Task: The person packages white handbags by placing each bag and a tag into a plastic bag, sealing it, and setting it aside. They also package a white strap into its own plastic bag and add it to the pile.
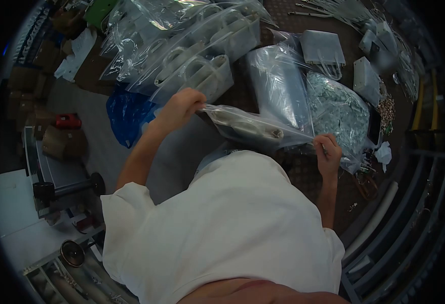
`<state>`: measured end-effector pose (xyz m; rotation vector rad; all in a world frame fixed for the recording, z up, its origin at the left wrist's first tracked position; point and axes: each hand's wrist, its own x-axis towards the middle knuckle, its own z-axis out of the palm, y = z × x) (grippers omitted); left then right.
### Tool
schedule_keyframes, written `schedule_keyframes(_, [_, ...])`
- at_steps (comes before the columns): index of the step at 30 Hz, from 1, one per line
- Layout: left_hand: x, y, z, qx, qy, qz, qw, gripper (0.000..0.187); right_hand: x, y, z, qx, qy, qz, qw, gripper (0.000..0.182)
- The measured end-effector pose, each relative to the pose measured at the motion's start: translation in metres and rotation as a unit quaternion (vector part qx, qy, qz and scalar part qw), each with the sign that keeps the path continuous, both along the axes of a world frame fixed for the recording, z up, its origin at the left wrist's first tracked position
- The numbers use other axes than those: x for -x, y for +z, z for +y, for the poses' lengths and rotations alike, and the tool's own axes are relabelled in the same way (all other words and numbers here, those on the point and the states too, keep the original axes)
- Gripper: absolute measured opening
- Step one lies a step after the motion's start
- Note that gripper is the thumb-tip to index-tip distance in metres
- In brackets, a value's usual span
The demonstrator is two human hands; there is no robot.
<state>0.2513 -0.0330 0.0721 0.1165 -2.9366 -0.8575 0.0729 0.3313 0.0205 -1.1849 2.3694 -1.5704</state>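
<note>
The clear plastic bag point(298, 137) is stretched over the counter's point(311, 180) near edge, just beyond the wearer's white shirt point(222, 223), its upper edge drawn out between two hands. The left hand point(183, 106) has its fingers pinching the left corner; the right hand point(327, 152) has its fingers pinching the right end. A strip of brown, patterned counter lies bare on the near right, and grey floor point(80, 109) opens on the left. The film is thin, glossy and creased, and a pale handbag point(245, 125) with a curved handle lies inside it. Just past the left hand, pale handbags in clear plastic point(197, 76) stand in overlapping rows, crowding the far left. Directly beyond the held bag lies a smooth stack of clear film point(279, 86), and beside it a bulging bag of small greenish pieces point(336, 109) reaches close to the right hand. Farther right are a boxy white bag point(366, 81), a heap of brassy bits point(386, 109) and crumpled white tissue point(383, 155). Blue plastic point(126, 114) slumps left of the left forearm.
</note>
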Motion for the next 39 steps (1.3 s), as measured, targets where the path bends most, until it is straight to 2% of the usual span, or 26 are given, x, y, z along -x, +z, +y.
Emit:
schedule_keyframes(1, [0.004, 0.002, 0.003, -0.192, 0.099, -0.110, 0.970, 0.039, 0.002, -0.005, 0.003, 0.001, 0.006, 0.003, 1.000, 0.005])
schedule_keyframes(2, [0.006, -0.007, 0.005, -0.191, 0.102, -0.105, 0.971, 0.039, 0.004, -0.013, 0.006, 0.012, -0.024, -0.013, 1.000, 0.005])
schedule_keyframes(4, [0.013, -0.044, 0.009, -0.319, -0.047, 0.063, 0.945, 0.056, 0.006, -0.026, 0.008, 0.027, -0.053, -0.024, 0.998, 0.004])
schedule_keyframes(6, [0.030, -0.064, 0.042, -0.221, -0.130, 0.071, 0.964, 0.060, 0.006, -0.035, 0.009, 0.060, -0.090, -0.096, 0.989, 0.003])
schedule_keyframes(7, [0.036, -0.071, 0.052, -0.219, -0.132, 0.074, 0.964, 0.060, 0.008, -0.042, 0.011, 0.062, -0.090, -0.093, 0.990, 0.003])
schedule_keyframes(9, [0.047, -0.071, 0.064, -0.271, -0.103, 0.003, 0.957, 0.043, 0.010, -0.046, 0.010, 0.111, -0.160, -0.192, 0.962, 0.006])
schedule_keyframes(10, [0.053, -0.064, 0.064, -0.269, -0.104, 0.005, 0.958, 0.043, 0.010, -0.043, 0.010, 0.113, -0.160, -0.190, 0.962, 0.006])
schedule_keyframes(12, [0.069, -0.040, 0.058, -0.172, -0.086, 0.024, 0.981, 0.030, 0.012, -0.033, 0.007, 0.176, -0.261, -0.290, 0.904, 0.012])
schedule_keyframes(14, [0.088, -0.019, 0.029, -0.240, 0.008, -0.029, 0.970, 0.030, 0.016, -0.046, 0.021, 0.171, -0.275, -0.295, 0.899, 0.014])
schedule_keyframes(16, [0.101, 0.011, -0.013, -0.417, 0.147, -0.024, 0.897, 0.026, 0.014, -0.059, 0.035, 0.167, -0.291, -0.301, 0.893, 0.017])
schedule_keyframes(18, [0.108, 0.046, -0.051, -0.421, 0.235, 0.059, 0.874, 0.028, 0.008, -0.071, 0.044, 0.141, -0.313, -0.336, 0.877, 0.016])
schedule_keyframes(20, [0.124, 0.041, -0.117, -0.598, 0.265, 0.186, 0.733, 0.033, 0.001, -0.083, 0.045, 0.136, -0.324, -0.354, 0.867, 0.015])
schedule_keyframes(22, [0.147, 0.047, -0.184, -0.611, 0.268, 0.265, 0.696, 0.039, -0.012, -0.096, 0.047, 0.129, -0.346, -0.374, 0.851, 0.015])
schedule_keyframes(24, [0.172, 0.069, -0.220, -0.589, 0.233, 0.343, 0.693, 0.053, -0.015, -0.104, 0.036, 0.009, -0.278, -0.307, 0.910, 0.013])
schedule_keyframes(25, [0.181, 0.075, -0.229, -0.595, 0.230, 0.334, 0.694, 0.053, -0.015, -0.101, 0.025, -0.021, -0.262, -0.227, 0.938, 0.012])
schedule_keyframes(26, [0.189, 0.081, -0.233, -0.666, 0.235, 0.330, 0.626, 0.060, -0.014, -0.098, 0.012, -0.054, -0.242, -0.145, 0.958, 0.012])
schedule_keyframes(27, [0.198, 0.089, -0.231, -0.730, 0.239, 0.324, 0.552, 0.069, -0.012, -0.097, -0.001, -0.070, -0.229, -0.138, 0.961, 0.013])
schedule_keyframes(28, [0.208, 0.096, -0.204, -0.749, 0.297, 0.299, 0.512, 0.080, -0.008, -0.097, -0.012, -0.085, -0.214, -0.132, 0.964, 0.015])
schedule_keyframes(30, [0.228, 0.079, -0.156, -0.770, 0.308, 0.182, 0.529, 0.069, 0.001, -0.114, -0.027, -0.180, -0.215, 0.036, 0.959, 0.026])
schedule_keyframes(31, [0.226, 0.060, -0.128, -0.764, 0.204, 0.131, 0.598, 0.058, 0.003, -0.113, -0.035, -0.185, -0.220, 0.032, 0.957, 0.026])
schedule_keyframes(32, [0.219, 0.038, -0.098, -0.746, 0.097, 0.077, 0.654, 0.048, 0.003, -0.114, -0.042, -0.250, -0.235, 0.077, 0.936, 0.031])
schedule_keyframes(33, [0.212, 0.028, -0.060, -0.730, 0.039, 0.011, 0.682, 0.040, 0.003, -0.114, -0.045, -0.315, -0.246, 0.122, 0.909, 0.038])
schedule_keyframes(34, [0.202, 0.020, -0.024, -0.708, -0.020, -0.051, 0.704, 0.033, 0.004, -0.116, -0.046, -0.321, -0.249, 0.118, 0.906, 0.038])
schedule_keyframes(36, [0.180, -0.003, 0.028, -0.557, -0.020, -0.168, 0.813, 0.029, 0.009, -0.123, -0.044, -0.355, -0.226, 0.133, 0.897, 0.044])
schedule_keyframes(38, [0.182, -0.048, 0.042, -0.262, -0.091, -0.160, 0.947, 0.028, 0.017, -0.133, -0.038, -0.328, -0.199, 0.104, 0.917, 0.042])
schedule_keyframes(39, [0.189, -0.067, 0.043, -0.263, -0.095, -0.162, 0.946, 0.028, 0.018, -0.136, -0.034, -0.297, -0.166, 0.079, 0.937, 0.040])
